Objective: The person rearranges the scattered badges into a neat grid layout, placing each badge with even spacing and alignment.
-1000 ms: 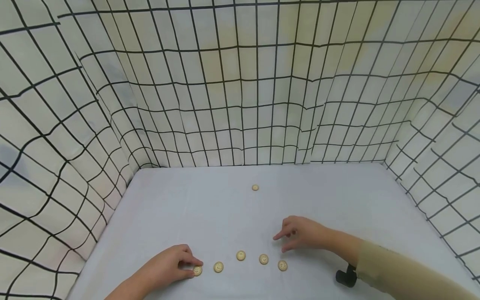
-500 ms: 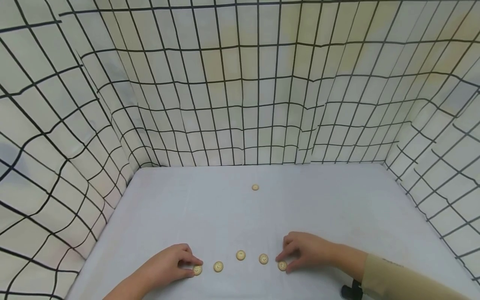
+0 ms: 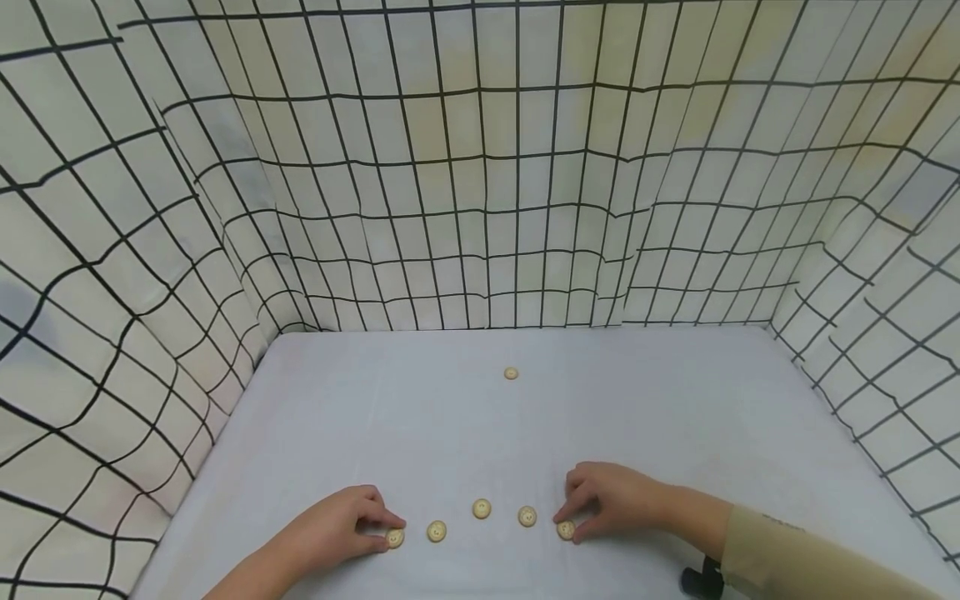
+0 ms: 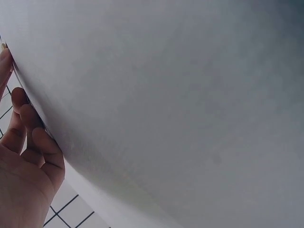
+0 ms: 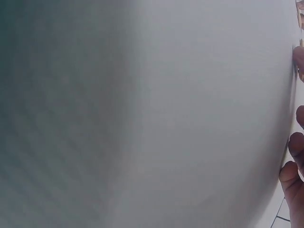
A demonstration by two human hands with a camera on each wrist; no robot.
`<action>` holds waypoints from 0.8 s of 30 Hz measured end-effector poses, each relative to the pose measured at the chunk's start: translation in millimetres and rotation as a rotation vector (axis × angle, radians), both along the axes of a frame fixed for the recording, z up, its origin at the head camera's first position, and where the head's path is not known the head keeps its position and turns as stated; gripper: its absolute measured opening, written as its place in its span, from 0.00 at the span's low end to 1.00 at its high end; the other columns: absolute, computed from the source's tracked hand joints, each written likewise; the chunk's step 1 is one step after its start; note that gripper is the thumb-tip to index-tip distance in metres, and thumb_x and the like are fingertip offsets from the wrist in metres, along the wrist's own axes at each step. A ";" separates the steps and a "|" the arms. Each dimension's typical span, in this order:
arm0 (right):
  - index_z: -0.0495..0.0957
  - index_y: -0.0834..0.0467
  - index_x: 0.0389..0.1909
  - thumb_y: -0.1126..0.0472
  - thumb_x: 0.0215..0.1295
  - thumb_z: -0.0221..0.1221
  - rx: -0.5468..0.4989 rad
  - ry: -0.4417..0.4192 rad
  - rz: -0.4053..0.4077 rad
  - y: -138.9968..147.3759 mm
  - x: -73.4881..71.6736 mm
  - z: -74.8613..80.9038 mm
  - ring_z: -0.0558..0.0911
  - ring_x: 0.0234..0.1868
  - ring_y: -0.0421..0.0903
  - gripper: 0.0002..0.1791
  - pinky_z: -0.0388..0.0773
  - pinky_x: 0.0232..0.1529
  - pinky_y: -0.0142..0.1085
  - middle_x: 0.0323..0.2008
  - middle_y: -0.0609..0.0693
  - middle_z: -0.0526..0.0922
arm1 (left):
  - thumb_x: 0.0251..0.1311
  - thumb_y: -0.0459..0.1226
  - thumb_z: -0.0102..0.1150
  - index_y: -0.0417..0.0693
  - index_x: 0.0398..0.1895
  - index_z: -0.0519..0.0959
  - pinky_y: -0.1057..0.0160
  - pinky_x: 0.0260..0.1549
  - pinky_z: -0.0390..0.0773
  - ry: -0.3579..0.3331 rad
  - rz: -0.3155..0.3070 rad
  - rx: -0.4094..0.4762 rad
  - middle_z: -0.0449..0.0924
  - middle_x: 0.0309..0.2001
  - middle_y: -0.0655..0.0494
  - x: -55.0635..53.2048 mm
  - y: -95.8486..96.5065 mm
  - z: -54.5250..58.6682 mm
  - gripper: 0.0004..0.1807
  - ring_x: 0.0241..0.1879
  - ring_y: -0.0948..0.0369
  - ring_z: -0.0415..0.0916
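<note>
Looks like a booth [image 3: 457, 275], w/ blk-grid walls [image 3: 498, 183] round wht tabletop [image 3: 360, 408].

Tan sleeve [image 3: 802, 550], black wrist device [image 3: 703, 581]

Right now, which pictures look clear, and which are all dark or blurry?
Head view: even light, buttons fairly clear, a faint shadow under the right forearm; left wrist view: dim, darkest at upper right; right wrist view: dark and blurry along the left, the white surface curving at its edge.

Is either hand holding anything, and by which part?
The left hand pinches the leftmost button by its rim; the right hand pinches the near row's rightmost button, also by its rim.
</note>
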State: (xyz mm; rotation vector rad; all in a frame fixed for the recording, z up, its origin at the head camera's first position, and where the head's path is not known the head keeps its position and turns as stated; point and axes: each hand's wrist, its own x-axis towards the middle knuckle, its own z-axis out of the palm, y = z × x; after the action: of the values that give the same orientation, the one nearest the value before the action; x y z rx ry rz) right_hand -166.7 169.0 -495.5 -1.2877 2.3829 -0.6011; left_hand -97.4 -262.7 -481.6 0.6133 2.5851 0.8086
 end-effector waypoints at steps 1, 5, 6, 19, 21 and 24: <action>0.87 0.36 0.46 0.43 0.56 0.70 -0.005 -0.001 -0.005 0.3 -0.3 -0.1 0.68 0.35 0.29 0.16 0.68 0.37 0.24 0.34 0.28 0.73 | 0.55 0.48 0.72 0.65 0.44 0.88 0.67 0.35 0.71 0.001 -0.001 0.001 0.73 0.33 0.76 -0.1 0.0 -0.1 0.13 0.33 0.73 0.68; 0.87 0.36 0.46 0.43 0.56 0.70 -0.017 -0.021 -0.032 1.7 -1.4 1.5 0.69 0.36 0.30 0.16 0.69 0.39 0.26 0.34 0.28 0.74 | 0.55 0.48 0.72 0.64 0.44 0.88 0.67 0.34 0.71 -0.002 0.003 0.002 0.73 0.33 0.76 -0.2 0.5 0.4 0.13 0.33 0.73 0.68; 0.87 0.35 0.46 0.43 0.56 0.70 -0.016 -0.031 -0.040 1.7 -1.7 2.2 0.69 0.36 0.30 0.16 0.70 0.39 0.26 0.34 0.28 0.74 | 0.55 0.48 0.72 0.64 0.44 0.88 0.67 0.34 0.71 -0.001 0.002 0.004 0.73 0.33 0.76 -0.1 0.3 0.6 0.13 0.33 0.73 0.68; 0.87 0.34 0.46 0.44 0.55 0.71 0.020 -0.060 -0.173 5.0 -20.3 4.9 0.71 0.36 0.33 0.15 0.70 0.40 0.30 0.34 0.29 0.74 | 0.55 0.48 0.71 0.63 0.44 0.89 0.67 0.33 0.70 -0.042 0.011 0.012 0.73 0.33 0.74 1.3 0.9 4.0 0.12 0.32 0.71 0.67; 0.87 0.35 0.46 0.44 0.55 0.71 0.010 -0.053 -0.196 7.1 -26.7 4.6 0.71 0.36 0.34 0.15 0.70 0.39 0.31 0.33 0.30 0.74 | 0.55 0.47 0.71 0.63 0.44 0.89 0.67 0.33 0.70 -0.037 0.006 0.014 0.73 0.33 0.74 1.1 0.9 4.3 0.12 0.32 0.72 0.67; 0.87 0.35 0.45 0.44 0.55 0.71 0.007 -0.030 -0.241 10.7 -37.0 3.2 0.71 0.35 0.36 0.15 0.70 0.38 0.32 0.31 0.31 0.74 | 0.56 0.47 0.71 0.63 0.44 0.89 0.67 0.33 0.70 -0.035 0.002 0.008 0.73 0.33 0.75 -0.5 2.2 4.4 0.12 0.32 0.72 0.68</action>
State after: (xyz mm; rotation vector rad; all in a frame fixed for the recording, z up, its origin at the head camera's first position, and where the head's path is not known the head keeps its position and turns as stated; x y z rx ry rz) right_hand -203.7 179.7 -492.3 -0.9877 2.5321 -0.6744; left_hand -97.9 -260.4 -477.2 0.5941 2.5527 0.8241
